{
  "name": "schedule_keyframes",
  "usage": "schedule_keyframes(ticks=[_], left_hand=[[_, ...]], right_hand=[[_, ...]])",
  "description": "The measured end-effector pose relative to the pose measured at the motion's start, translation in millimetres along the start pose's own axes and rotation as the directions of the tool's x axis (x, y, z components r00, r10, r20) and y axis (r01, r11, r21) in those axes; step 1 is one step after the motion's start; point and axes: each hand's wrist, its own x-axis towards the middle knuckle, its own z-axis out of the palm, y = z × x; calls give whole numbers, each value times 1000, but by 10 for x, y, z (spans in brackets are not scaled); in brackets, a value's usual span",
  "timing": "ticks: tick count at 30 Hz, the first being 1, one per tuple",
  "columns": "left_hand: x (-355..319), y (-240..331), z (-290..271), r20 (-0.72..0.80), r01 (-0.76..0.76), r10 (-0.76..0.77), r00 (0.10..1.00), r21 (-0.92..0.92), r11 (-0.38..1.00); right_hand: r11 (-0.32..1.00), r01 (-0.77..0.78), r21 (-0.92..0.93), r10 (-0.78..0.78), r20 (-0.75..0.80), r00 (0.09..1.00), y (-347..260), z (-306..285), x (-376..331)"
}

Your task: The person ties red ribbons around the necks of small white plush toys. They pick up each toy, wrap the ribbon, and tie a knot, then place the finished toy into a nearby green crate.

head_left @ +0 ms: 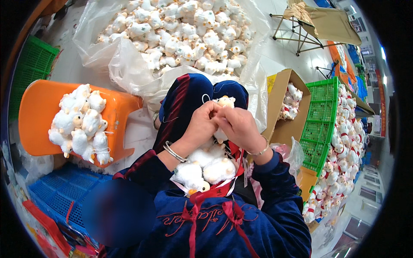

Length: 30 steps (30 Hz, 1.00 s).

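Over my lap, my left hand (201,125) and my right hand (239,124) meet with bent, pinched fingers at a small white plush toy (226,102). Its pale yellowish head shows just beyond my fingertips, and part of its body is hidden behind my hands. A thin white cord loop (205,98) sticks up beside my left fingers. Whatever fine piece the fingertips pinch is too small to make out. Several more white plush toys (218,170) lie in my lap below my wrists. Red ribbons (235,150) hang next to them, near my right wrist.
Ahead, a large clear plastic sheet (122,64) holds a heap of plush toys. Several toys sit on an orange chair (36,116) at left, above a blue crate (60,193). At right are a cardboard box (267,112), a green crate (317,124) with red-collared toys, and a folding chair (335,23).
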Motion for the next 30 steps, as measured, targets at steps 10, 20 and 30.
schedule_keyframes(ticks=[10,20,30], left_hand=[[40,34,0,-14,-94,97,995,124,988],[58,29,-6,-6,-115,117,993,156,981],[64,59,-11,3,-107,108,994,165,980]], right_hand=[[983,57,177,-84,152,985,104,-500,-317],[615,-586,527,593,181,785,504,-551,-170],[687,-591,421,568,195,799,403,-351,59]])
